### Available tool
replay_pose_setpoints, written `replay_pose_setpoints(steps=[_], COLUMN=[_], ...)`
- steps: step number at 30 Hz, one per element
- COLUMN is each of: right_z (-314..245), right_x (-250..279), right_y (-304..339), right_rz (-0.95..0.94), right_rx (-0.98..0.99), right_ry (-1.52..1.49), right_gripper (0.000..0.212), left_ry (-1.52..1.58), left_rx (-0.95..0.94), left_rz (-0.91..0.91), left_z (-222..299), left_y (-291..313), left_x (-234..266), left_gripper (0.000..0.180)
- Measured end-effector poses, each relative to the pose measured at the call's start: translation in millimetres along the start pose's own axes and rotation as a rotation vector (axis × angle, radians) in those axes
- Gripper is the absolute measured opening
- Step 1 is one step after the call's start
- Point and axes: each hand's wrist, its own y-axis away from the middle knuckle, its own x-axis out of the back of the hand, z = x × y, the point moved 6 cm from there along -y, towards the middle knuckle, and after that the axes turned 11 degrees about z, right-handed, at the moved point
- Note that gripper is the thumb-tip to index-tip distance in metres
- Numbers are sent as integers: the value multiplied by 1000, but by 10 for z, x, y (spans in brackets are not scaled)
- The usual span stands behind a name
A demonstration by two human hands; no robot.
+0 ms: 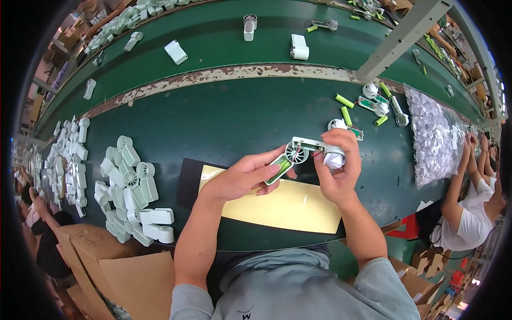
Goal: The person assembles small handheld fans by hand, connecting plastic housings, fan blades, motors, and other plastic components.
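Over a yellow sheet (277, 208), I hold a small handheld fan in pieces between both hands. My left hand (237, 178) is closed on a pale fan housing (271, 180) with a round spoked grille; a green battery (285, 167) lies in its handle part. My right hand (344, 170) grips a second pale piece, a long frame (308, 142) with a white round fan part (334, 159) beneath it. Thin red wires show near the grille. Just beyond my right fingers, another fan head (337, 124) with a circuit board rests on the table.
Many pale fan housings (130, 200) are heaped at the left. Batteries with boards (374, 104) lie at the right, beside a plastic bag of white parts (432, 138). Beyond a worn ledge, a green conveyor (213, 45) carries scattered housings. A metal post (402, 40) rises right; co-workers sit both sides.
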Motion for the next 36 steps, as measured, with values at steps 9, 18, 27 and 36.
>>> replay_pose_setpoints(steps=[9, 18, 27, 36], right_z=[-22, 129, 96, -188], right_x=[-77, -32, -225, -458], right_y=[27, 143, 144, 246], right_rz=[-17, 10, -109, -329], right_rx=[24, -89, -119, -214], right_ry=[34, -106, -147, -66], right_gripper=[39, 47, 61, 22], left_ry=[-77, -374, -339, 574], left_rx=[3, -2, -16, -761], left_rz=[50, 104, 50, 457], left_z=[-70, -37, -5, 541], left_y=[49, 51, 99, 354], left_x=[62, 58, 44, 1129], left_gripper=[66, 54, 32, 25])
